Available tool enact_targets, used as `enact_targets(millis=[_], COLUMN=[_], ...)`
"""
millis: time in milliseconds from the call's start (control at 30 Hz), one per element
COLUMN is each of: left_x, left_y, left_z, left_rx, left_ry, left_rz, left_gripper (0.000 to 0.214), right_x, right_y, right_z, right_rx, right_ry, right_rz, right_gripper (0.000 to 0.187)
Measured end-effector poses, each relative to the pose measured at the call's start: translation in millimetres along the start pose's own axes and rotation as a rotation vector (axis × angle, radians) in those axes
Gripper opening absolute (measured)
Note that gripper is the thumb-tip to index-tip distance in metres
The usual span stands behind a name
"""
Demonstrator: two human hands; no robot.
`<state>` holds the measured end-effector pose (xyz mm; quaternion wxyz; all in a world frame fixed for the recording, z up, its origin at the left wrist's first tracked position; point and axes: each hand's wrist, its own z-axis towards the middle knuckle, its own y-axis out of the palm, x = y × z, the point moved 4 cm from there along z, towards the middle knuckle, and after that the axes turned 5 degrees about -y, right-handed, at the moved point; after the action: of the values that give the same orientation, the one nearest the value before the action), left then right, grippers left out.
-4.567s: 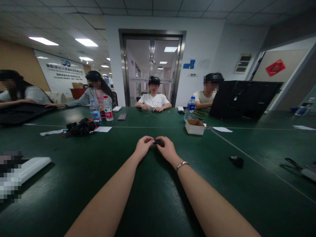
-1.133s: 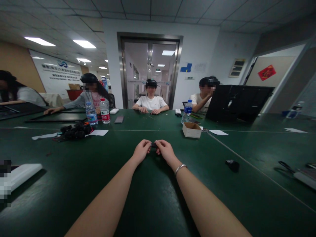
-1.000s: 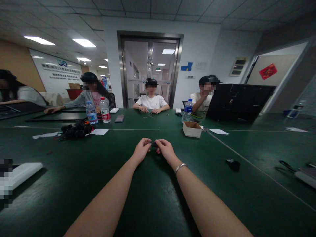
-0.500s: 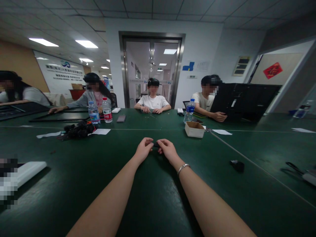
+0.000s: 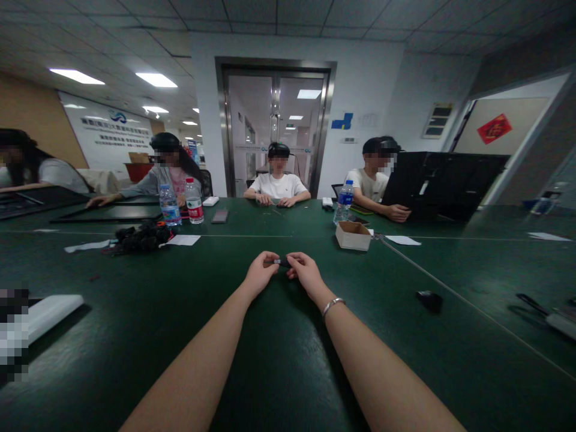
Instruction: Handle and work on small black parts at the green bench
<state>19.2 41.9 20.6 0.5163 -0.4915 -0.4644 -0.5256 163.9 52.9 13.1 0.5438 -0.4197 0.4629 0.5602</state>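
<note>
My left hand (image 5: 262,271) and my right hand (image 5: 306,270) are close together over the green table, both pinched with thumb and fingers. Between them is a small dark piece with a light, metal-like end (image 5: 282,262), which looks like a plug or a USB stick. The fingers of my right hand close on its dark end. At the pale end, the fingertips of my left hand grip it. Fingers cover part of it, so its full shape is hidden. A small black object (image 5: 429,301) lies on the table right of my right forearm.
An open cardboard box (image 5: 353,237) and a water bottle (image 5: 344,204) stand ahead to the right. Black bundled items (image 5: 143,237), papers and two bottles are ahead to the left. A white object (image 5: 54,315) lies near left. Several people sit around the table (image 5: 279,372).
A light end of the small dark piece now shows between my hands, where mostly a dark part showed before. Both hands stay nearly in place. The view has shifted slightly.
</note>
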Motion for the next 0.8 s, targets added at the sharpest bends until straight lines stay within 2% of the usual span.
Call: enact_targets(millis=[233,433,633,800], left_x=[-6.9,-4.7,-10.2,-5.0], left_y=[0.8,-3.3,1.0,0.0], left_z=[2.1,2.9,3.6,0.9], left_rx=[-0.003,0.029,-0.049,-0.012], left_ry=[-0.031,0.121,0.018,0.069], left_rz=[0.010,0.108,-0.030,0.031], left_gripper=[0.012,0.016,0.020,0.025], right_x=[-0.9,-1.2,-1.3,-1.8], right_y=[1.5,0.8,0.6,0.4], right_z=[-1.0,-1.6,-1.0,-1.2], right_rx=[-0.033,-0.036,-0.033,-0.023], right_ry=[-0.001,-0.005,-0.003,-0.005], right_rz=[-0.030,-0.023,-0.020,-0.014], right_gripper=[0.014,0.015,0.014,0.012])
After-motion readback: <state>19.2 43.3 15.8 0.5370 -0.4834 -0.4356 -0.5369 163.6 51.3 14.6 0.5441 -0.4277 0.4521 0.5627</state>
